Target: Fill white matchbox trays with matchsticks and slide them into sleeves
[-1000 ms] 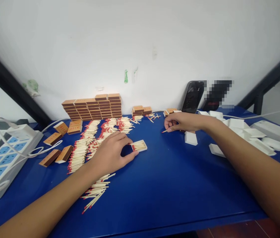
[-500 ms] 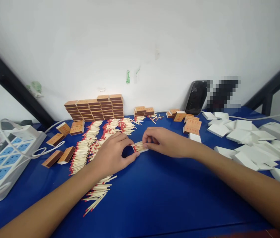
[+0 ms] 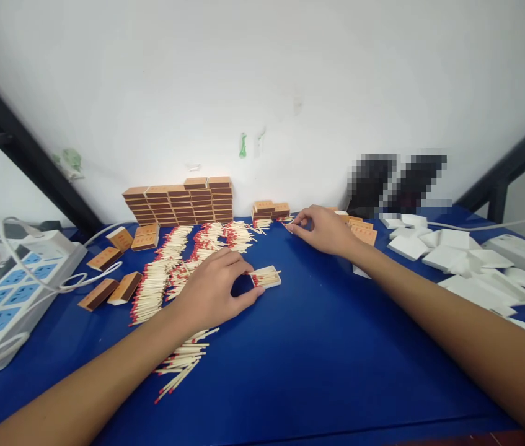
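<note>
My left hand (image 3: 218,282) grips the left end of a white matchbox tray (image 3: 275,284) between thumb and fingers. Red-headed matches (image 3: 266,276) lie inside the tray, one sticking out past its right end. Farther back, my right hand (image 3: 320,229) pinches what looks like a match (image 3: 289,227) at its fingertips, beside a small scatter of loose matches. Left of the tray, long rows of loose matches (image 3: 150,294) run over the blue table (image 3: 318,365), partly hidden by my left hand and forearm.
Stacked matchboxes (image 3: 178,204) line the wall, with a small pile (image 3: 271,209) right of them. More boxes (image 3: 363,233) lie behind my right wrist. White trays (image 3: 448,257) are heaped at right. A power strip (image 3: 20,297) with cables stands at left.
My right hand has left the tray and moved back and to the right, toward the scattered matches. The tray's right end is now uncovered. My left hand stays on the tray.
</note>
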The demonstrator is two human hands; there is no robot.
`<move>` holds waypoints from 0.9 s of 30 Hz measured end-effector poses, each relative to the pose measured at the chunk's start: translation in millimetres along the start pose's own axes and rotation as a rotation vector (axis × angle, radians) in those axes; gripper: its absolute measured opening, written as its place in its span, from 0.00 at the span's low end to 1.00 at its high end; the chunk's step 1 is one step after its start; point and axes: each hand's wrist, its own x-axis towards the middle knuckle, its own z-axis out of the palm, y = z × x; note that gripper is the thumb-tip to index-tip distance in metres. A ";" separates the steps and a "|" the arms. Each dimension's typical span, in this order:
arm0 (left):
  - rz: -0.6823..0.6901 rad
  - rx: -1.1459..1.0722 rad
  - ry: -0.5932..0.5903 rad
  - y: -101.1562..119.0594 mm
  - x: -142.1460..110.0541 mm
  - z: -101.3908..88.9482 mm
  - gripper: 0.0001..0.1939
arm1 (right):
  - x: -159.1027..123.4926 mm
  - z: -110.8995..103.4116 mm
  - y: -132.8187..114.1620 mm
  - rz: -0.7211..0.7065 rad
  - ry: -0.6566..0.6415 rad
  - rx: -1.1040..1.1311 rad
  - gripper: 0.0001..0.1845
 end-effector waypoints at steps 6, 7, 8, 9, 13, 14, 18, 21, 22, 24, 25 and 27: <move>0.019 -0.012 0.019 -3.1 -1.8 3.7 0.14 | 4.0 12.5 -9.8 0.060 -0.109 -0.014 0.10; 0.019 -0.012 0.019 -3.2 -1.6 3.7 0.14 | 3.7 11.4 -8.4 0.059 -0.130 -0.007 0.11; 0.017 -0.013 0.018 -3.0 -1.3 3.4 0.14 | 2.8 9.3 -6.3 0.052 -0.156 0.002 0.11; 0.015 -0.016 0.013 -2.6 -0.8 2.8 0.13 | 1.5 6.3 -4.0 0.039 -0.184 0.013 0.12; -0.004 -0.022 0.001 -0.4 0.7 0.5 0.12 | -7.3 -13.7 -3.5 -0.028 -0.290 0.065 0.10; -0.005 -0.023 0.000 -0.1 0.6 0.3 0.12 | -10.2 -19.7 -6.9 -0.053 -0.304 0.079 0.10; 0.002 -0.020 0.012 -0.3 -0.6 1.2 0.13 | -25.4 -37.8 -30.9 -0.229 -0.357 0.159 0.11; 0.012 -0.011 0.021 -0.5 -0.9 2.0 0.14 | -40.5 -38.5 -51.1 -0.342 -0.418 0.197 0.12; 0.015 -0.006 0.022 -0.4 -0.8 2.0 0.14 | -45.4 -36.6 -56.9 -0.364 -0.430 0.196 0.11; 0.015 -0.005 0.019 0.0 -0.4 1.6 0.14 | -53.3 -31.8 -66.0 -0.380 -0.445 0.178 0.09; 0.015 -0.009 0.018 0.2 -0.1 1.2 0.13 | -55.8 -29.5 -69.0 -0.381 -0.450 0.167 0.08; 0.013 -0.020 0.013 0.5 0.2 0.5 0.13 | -57.6 -26.7 -71.5 -0.381 -0.460 0.153 0.07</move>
